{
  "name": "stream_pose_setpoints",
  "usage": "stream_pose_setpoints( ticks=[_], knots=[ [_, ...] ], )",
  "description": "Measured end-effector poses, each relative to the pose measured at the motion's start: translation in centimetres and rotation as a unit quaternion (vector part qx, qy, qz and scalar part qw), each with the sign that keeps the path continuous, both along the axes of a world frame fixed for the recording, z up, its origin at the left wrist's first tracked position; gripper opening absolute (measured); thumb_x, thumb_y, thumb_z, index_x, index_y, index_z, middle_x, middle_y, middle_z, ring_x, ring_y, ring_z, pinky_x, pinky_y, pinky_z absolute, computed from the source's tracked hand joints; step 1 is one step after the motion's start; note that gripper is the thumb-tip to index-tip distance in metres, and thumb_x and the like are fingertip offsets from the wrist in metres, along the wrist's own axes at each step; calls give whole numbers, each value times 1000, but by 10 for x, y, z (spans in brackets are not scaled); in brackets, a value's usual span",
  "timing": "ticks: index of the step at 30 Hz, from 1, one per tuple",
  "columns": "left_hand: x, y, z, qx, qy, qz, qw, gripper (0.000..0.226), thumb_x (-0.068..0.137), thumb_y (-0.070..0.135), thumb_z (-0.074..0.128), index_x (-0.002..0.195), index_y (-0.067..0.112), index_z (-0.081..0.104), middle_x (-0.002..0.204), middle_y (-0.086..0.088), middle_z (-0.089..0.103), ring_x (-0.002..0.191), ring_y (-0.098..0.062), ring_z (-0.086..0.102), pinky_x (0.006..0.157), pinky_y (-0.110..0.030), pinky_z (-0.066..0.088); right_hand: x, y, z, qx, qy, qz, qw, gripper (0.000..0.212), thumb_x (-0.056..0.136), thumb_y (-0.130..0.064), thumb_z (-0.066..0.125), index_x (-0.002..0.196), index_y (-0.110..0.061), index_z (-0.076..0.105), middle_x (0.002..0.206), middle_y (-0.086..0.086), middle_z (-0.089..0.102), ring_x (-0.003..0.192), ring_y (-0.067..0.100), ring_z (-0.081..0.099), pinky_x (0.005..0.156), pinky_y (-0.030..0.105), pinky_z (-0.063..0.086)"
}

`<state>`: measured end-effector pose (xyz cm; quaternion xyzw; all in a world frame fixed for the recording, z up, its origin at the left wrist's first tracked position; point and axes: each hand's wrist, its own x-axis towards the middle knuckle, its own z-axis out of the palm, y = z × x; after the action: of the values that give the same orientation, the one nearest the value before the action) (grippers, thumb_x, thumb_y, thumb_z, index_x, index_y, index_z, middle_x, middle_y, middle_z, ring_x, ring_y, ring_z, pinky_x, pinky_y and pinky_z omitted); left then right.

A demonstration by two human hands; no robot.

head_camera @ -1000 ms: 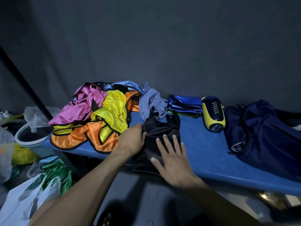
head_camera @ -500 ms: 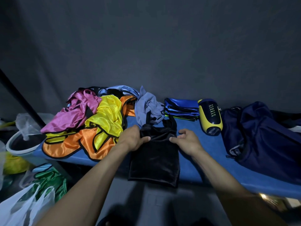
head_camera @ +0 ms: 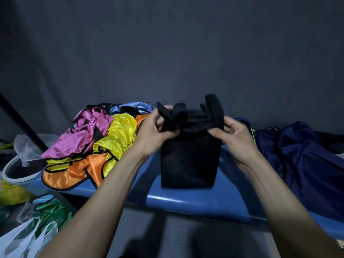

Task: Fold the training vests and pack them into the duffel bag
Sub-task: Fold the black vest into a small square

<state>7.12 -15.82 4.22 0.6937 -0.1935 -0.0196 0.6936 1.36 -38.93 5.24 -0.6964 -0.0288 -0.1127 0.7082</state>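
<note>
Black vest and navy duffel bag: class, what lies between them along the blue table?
In the head view, only the right hand, pinching the black vest at its top corner, and bare blue table separate it from the navy duffel bag.

Two hands show at centre frame, the left hand (head_camera: 154,129) and the right hand (head_camera: 232,135), with one black vest (head_camera: 189,157) between them. Left of centre lies a heap: one pink vest (head_camera: 83,135), one yellow vest (head_camera: 119,135), one orange vest (head_camera: 74,174). At right sits one navy duffel bag (head_camera: 305,157). Lower left shows one white plastic bag (head_camera: 20,241).
</note>
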Motion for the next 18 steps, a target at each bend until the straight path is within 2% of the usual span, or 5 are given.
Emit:
stream_pose_setpoints(
  ticks=[6, 9, 11, 14, 18],
  knots=[
    [-9, 0, 15, 79, -260, 68, 960, 51, 76, -5, 66, 125, 10, 63, 117, 6, 68, 111, -13, 65, 97, -26, 49, -14, -10, 2, -153, -165, 1, 974, 20, 72, -19, 72, 85, -33, 67, 82, -16, 68, 79, 3, 59, 73, 23, 48],
    [-14, 3, -40, 253, -288, 94, 919, 62, 68, -11, 68, 116, 27, 65, 109, 18, 63, 102, -17, 61, 92, -35, 51, -26, -22, -52, -392, -116, -5, 913, 29, 76, -14, 65, 93, -36, 57, 85, -20, 61, 85, 12, 59, 71, 21, 40],
    [-25, 8, -76, 362, -293, 36, 884, 61, 67, -13, 62, 115, 25, 65, 111, 5, 68, 103, -24, 60, 89, -36, 49, -35, -28, -87, -490, -80, 34, 867, 34, 82, -8, 65, 103, -35, 57, 93, -16, 60, 92, 23, 59, 73, 25, 41],
    [-41, 22, -97, 385, -261, -11, 885, 47, 70, -5, 58, 110, 19, 65, 108, 2, 67, 103, -29, 61, 82, -28, 44, -48, -31, -106, -564, -61, 45, 822, 34, 88, -6, 65, 114, -25, 54, 108, -6, 59, 101, 28, 58, 79, 37, 46],
    [-51, 39, -92, 400, -252, -73, 878, 45, 90, 29, 54, 135, 24, 53, 133, 2, 61, 127, -17, 53, 101, -33, 44, -65, -27, -100, -625, -93, 52, 774, 74, 87, -4, 65, 151, -30, 38, 146, -3, 48, 122, 20, 48, 96, 33, 41]
  ],
)
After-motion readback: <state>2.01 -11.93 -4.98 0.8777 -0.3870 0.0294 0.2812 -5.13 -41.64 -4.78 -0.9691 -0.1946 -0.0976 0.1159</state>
